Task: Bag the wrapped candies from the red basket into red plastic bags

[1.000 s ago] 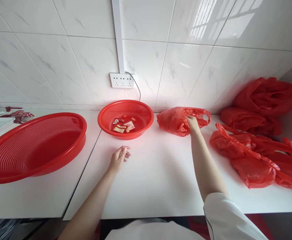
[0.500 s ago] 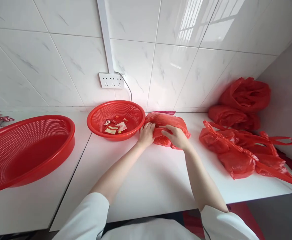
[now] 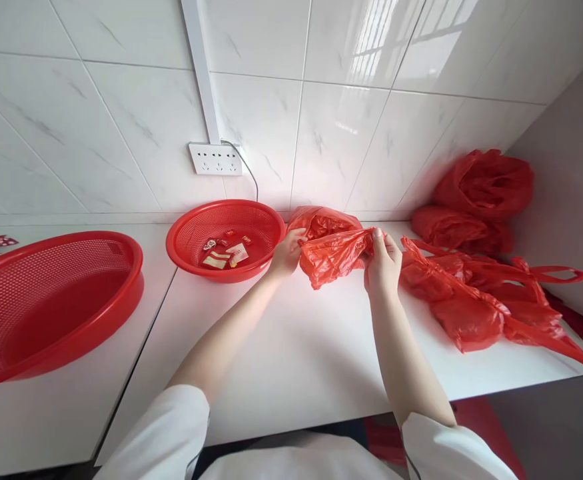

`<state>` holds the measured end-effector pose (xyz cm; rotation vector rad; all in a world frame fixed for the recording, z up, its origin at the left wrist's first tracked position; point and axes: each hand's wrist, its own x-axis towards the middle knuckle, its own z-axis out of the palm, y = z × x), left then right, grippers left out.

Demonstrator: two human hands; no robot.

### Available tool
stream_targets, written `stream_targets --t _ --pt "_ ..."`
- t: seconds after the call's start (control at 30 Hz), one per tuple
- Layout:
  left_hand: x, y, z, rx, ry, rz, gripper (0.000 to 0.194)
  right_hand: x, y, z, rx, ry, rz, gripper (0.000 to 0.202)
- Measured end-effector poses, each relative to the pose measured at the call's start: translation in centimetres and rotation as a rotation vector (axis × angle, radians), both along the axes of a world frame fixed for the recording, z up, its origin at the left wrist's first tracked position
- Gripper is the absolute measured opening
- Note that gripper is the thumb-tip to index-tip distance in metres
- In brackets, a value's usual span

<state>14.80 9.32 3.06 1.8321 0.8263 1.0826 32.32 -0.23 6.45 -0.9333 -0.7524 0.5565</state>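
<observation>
A red plastic bag (image 3: 332,259) is stretched between my two hands above the white tabletop. My left hand (image 3: 287,253) grips its left edge beside the red basket. At the opposite edge, my right hand (image 3: 384,261) pinches the film between thumb and fingers. Behind the held bag lies a crumpled red plastic bundle (image 3: 321,219), partly covered by it. Close to my left hand stands a round red perforated basket (image 3: 191,257) with several small packets and a pale card at its bottom.
A larger red basket (image 3: 134,267) stands at the left. Several filled, tied red bags (image 3: 471,320) lie at the right, with rolled red bags (image 3: 486,183) stacked behind them. A power strip (image 3: 215,159) is fixed to the tiled wall.
Both hands were together on the red plastic bundle. Now they have moved apart, holding one bag up and spread between them, nearer to me than the bundle.
</observation>
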Motion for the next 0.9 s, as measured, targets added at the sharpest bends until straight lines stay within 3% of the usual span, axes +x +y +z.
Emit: stream_targets --t 0.1,0.2,0.27,0.37,0.5,0.67,0.83,0.9 --pt "-3.4 -3.4 1.0 -0.174 -0.219 -0.184 0.06 -1.7 -0.5 0.1 -0.026 -0.027 0.102 0.032" --pt "-6.1 -6.6 1.9 -0.222 -0.205 -0.291 0.058 -4.6 -1.3 0.6 -0.051 -0.156 0.261 0.028" --pt "-7.4 -8.2 2.3 -0.204 -0.171 -0.205 0.055 -6.8 -1.7 0.7 -0.043 -0.265 0.374 0.033" --pt "-9.1 -9.7 2.4 -0.226 -0.284 -0.001 0.045 -9.2 -1.7 0.4 -0.037 -0.323 0.476 0.034" --pt "-12.4 -10.6 2.3 -0.354 -0.435 0.222 0.043 -9.8 -1.3 -0.5 -0.17 -0.283 0.603 0.034" --pt "-17.2 -11.5 1.2 -0.658 -0.453 0.202 0.05 -7.8 -1.1 -1.7 -0.336 -0.421 0.487 0.039" --pt "-19.9 -12.0 -1.9 -0.899 -0.423 0.267 0.049 -6.6 -0.9 -4.7 -0.43 -0.585 0.387 0.036" --pt "-20.4 -12.1 -2.9 -0.884 -0.457 0.291 0.038 -6.4 -1.3 -5.6 -0.428 -0.644 0.343 0.033"
